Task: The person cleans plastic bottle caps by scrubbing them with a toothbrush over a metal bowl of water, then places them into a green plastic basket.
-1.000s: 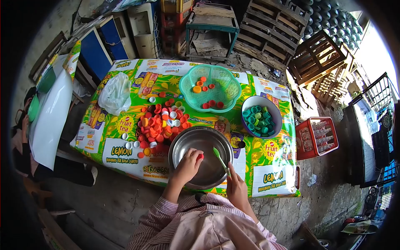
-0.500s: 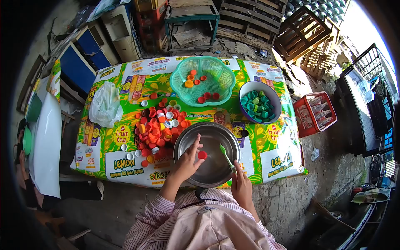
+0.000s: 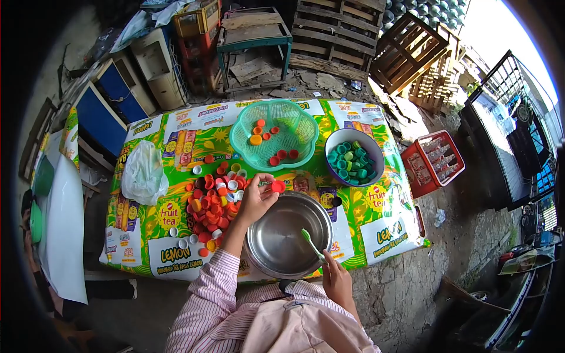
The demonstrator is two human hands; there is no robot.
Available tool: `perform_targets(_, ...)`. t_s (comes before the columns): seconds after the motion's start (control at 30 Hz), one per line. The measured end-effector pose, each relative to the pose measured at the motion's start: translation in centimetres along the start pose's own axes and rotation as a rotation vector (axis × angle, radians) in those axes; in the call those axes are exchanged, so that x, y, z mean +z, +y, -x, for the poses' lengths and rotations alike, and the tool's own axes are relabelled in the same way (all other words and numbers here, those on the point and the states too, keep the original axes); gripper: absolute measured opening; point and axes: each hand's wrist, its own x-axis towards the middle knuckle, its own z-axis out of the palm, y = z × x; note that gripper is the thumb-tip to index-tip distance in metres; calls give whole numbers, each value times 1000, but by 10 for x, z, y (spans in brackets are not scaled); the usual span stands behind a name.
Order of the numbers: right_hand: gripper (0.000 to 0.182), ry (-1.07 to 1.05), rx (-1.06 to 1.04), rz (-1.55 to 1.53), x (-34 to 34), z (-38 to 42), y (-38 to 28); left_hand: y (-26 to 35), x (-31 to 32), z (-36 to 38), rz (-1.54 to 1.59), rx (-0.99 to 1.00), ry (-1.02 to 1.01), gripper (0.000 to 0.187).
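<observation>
My left hand (image 3: 257,200) pinches a red bottle cap (image 3: 278,186) above the far left rim of a steel bowl (image 3: 268,266). The fingers of my right hand (image 3: 337,279) are closed round a green toothbrush (image 3: 310,240), whose head points up and left over the bowl's right side. Left of the bowl lies a pile of loose caps (image 3: 206,213), mostly red and orange with some white and yellow. Beyond the bowl stands a mint-green plastic basket (image 3: 236,144) with several red and orange caps in it.
A white bowl (image 3: 378,148) of green caps stands at the right. On the left lies a white plastic bag (image 3: 144,173). A printed cover (image 3: 347,238) spans the table. A red crate (image 3: 415,187) of bottles is beyond the right edge; wooden pallets (image 3: 335,35) stand behind.
My left hand has carried the red cap from over the bowl's inside away from me, to its far left rim. My right hand still holds the toothbrush. The whole view has shifted slightly.
</observation>
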Motion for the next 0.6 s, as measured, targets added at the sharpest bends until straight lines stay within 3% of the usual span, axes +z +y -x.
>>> perform_targets(0.07, 43, 5, 7, -1, -4, 2, -4, -5, -6, -38, 2, 99, 46, 43)
perform_targets(0.17, 40, -61, 115, -15, -7, 5, -1, -16, -15, -79, -251, 88, 79, 42)
perform_targets(0.4, 37, -40, 111, -38, -13, -2, 6, -31, -2, -114, -412, 137, 34, 41)
perform_targets(0.43, 37, -44, 107, -39, -12, -5, 6, -27, -1, -115, -333, -23, -47, 46)
perform_targets(0.47, 37, -61, 79, -40, -11, -7, 7, -23, -1, -116, -333, -26, -38, 46)
perform_targets(0.53, 37, -93, 53, -41, -11, -10, 9, -2, 0, -110, -855, 235, 108, 52)
perform_targets(0.57, 38, -63, 4, -51, -10, -11, 11, 12, -5, -106, -777, 220, 114, 56)
perform_targets(0.6, 40, -35, -42, -64, -9, -12, 11, 8, -19, -105, -780, 326, 176, 55)
